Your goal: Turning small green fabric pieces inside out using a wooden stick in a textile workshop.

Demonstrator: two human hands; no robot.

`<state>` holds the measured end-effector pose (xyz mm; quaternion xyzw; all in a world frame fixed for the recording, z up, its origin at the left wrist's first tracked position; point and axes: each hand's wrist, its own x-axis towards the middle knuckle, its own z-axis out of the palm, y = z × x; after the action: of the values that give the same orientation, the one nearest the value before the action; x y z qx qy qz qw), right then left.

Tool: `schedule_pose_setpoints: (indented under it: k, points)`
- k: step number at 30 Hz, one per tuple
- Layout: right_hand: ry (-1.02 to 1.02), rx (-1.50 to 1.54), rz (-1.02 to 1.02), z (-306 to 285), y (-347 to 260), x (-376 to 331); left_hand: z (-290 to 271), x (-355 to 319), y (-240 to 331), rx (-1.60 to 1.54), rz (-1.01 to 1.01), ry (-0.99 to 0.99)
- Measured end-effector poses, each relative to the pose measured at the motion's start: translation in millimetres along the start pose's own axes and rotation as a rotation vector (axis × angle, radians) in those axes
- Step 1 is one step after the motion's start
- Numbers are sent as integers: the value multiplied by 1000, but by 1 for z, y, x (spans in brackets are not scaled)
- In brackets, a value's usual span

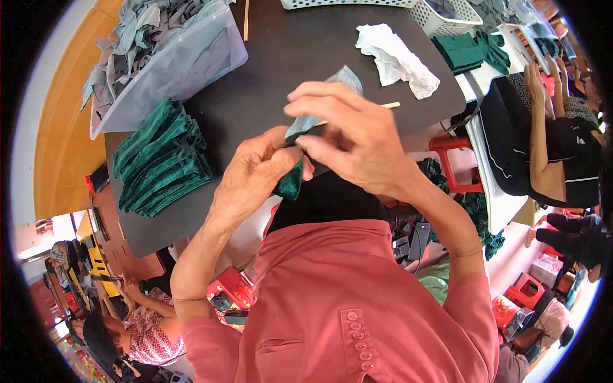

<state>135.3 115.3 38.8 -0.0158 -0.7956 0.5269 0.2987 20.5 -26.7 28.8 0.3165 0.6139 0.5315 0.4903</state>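
My left hand (258, 167) is closed on a small dark green velvet piece (290, 182), pinched between thumb and fingers, its lower end hanging below them. A paler grey-green part of cloth (347, 78) sticks up behind my right hand (357, 137). That hand is curled, slightly blurred, its thumb tip at the velvet's upper edge. A thin wooden stick (391, 106) runs behind its fingers and pokes out on the right; the exact grip on it is partly hidden. On the table to the left lies a stack of folded green velvet pieces (163, 163).
A clear plastic bin (185, 73) heaped with grey cloth stands at the dark table's (281, 57) left. A crumpled white cloth (399, 57) lies far right; white baskets (440, 19) line the back. Another wooden stick (246, 22) lies behind. People sit at both sides, near a red stool (452, 163).
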Motion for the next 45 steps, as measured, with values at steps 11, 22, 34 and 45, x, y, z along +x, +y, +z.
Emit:
schedule_pose_setpoints:
  k: [11, 22, 34, 45]
  points:
    - [-96, -60, 110, 1, 22, -2, 15, -8, -5, 362, 286, 298]
    - [-50, -26, 156, 3, 35, -1, 39, -6, -9, 26, 292, 316]
    - [73, -119, -144, 11, 46, 3, 62, -2, -23, 151, 437, 304]
    - [364, 159, -10, 22, 49, 18, 77, -13, -20, 363, 528, 170]
